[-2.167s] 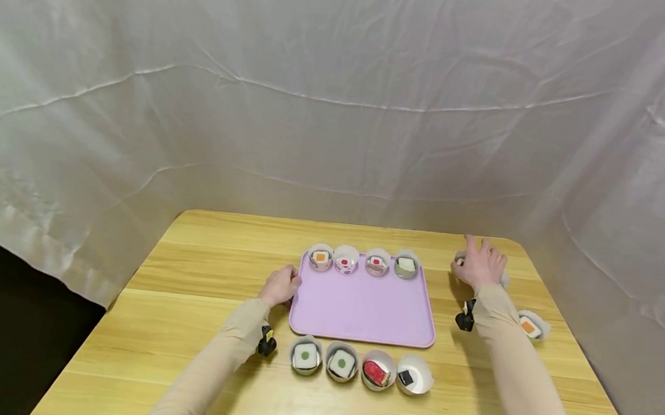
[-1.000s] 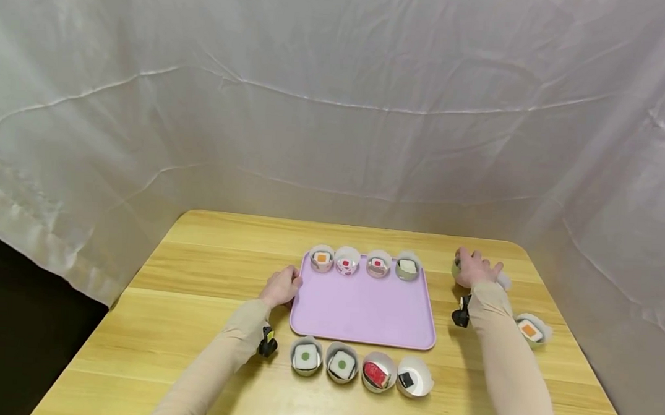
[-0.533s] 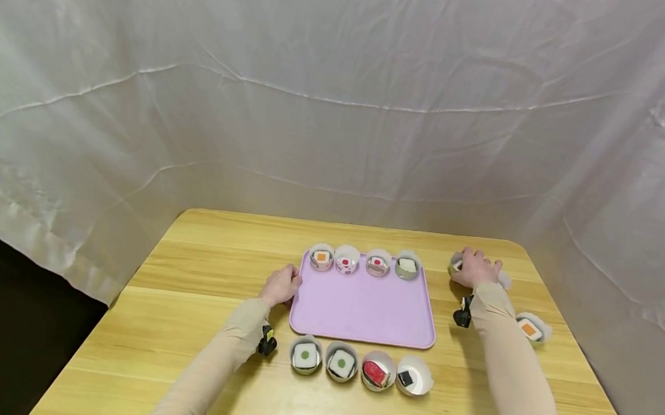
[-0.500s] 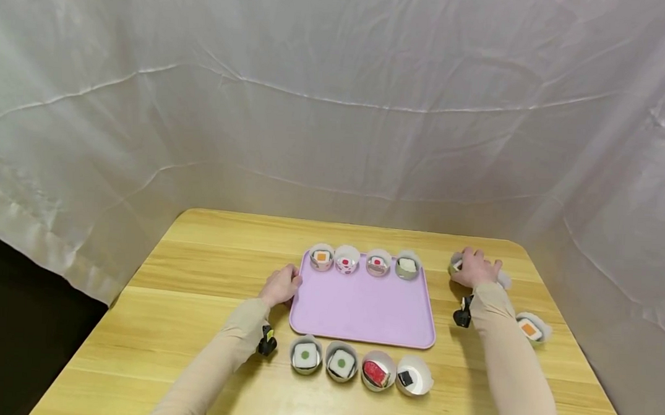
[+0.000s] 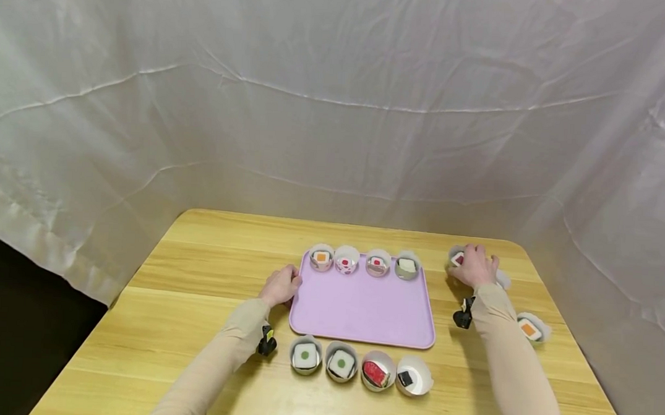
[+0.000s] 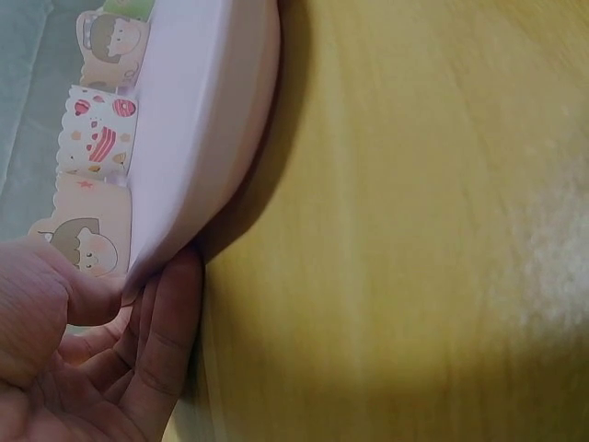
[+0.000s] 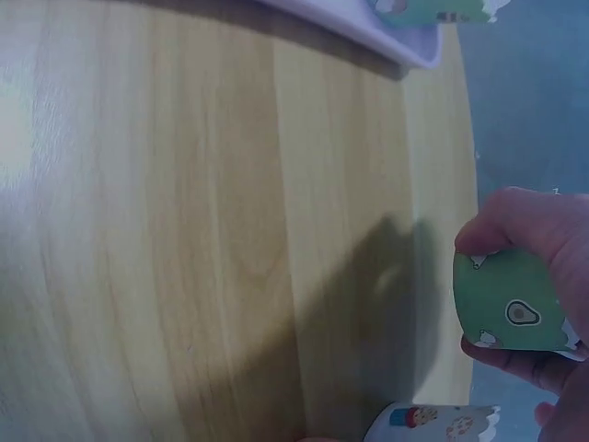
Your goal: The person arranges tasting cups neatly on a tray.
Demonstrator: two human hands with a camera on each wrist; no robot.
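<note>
My left hand pinches the left rim of a lilac tray; in the left wrist view its thumb lies above the rim and its fingers below. At the back right, my right hand grips a green paper baking cup with an avocado print, thumb on one side and fingers on the other. A toy sushi piece, white with a dark red centre, shows inside that cup in the head view. A whitish paper cup, partly hidden, is just right of the right hand.
Along the tray's far edge stand several paper cups with toy sushi pieces. More filled cups line up in front of the tray. A cup with an orange-centred piece is near the table's right edge. Grey curtains hang behind.
My right hand has closed round the green cup and shifted slightly left, so the piece inside shows more. My left hand and the tray have stayed put.
</note>
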